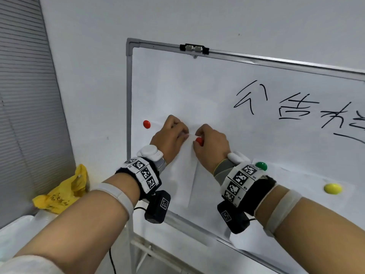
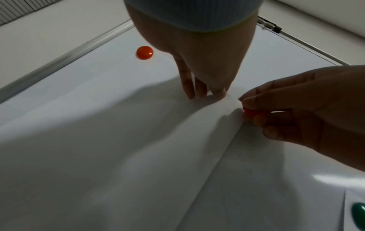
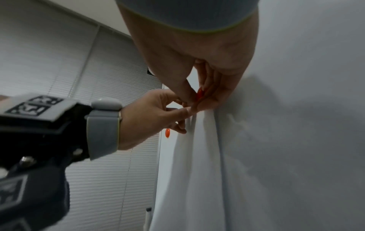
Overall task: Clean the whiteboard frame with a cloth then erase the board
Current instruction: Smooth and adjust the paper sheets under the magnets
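Note:
The whiteboard has a grey metal frame and black handwriting on its right part. A white paper sheet hangs on the board, buckled along a vertical fold. My left hand pinches the sheet at its top edge, fingertips against the board. Right beside it, my right hand pinches a red magnet between thumb and fingers. A second red magnet sits on the board to the left. No cloth or eraser is in view.
A second sheet lies on the board lower right, under a green magnet and a yellow magnet. A black clip sits on the top frame. A yellow plastic bag and window blinds are at the left.

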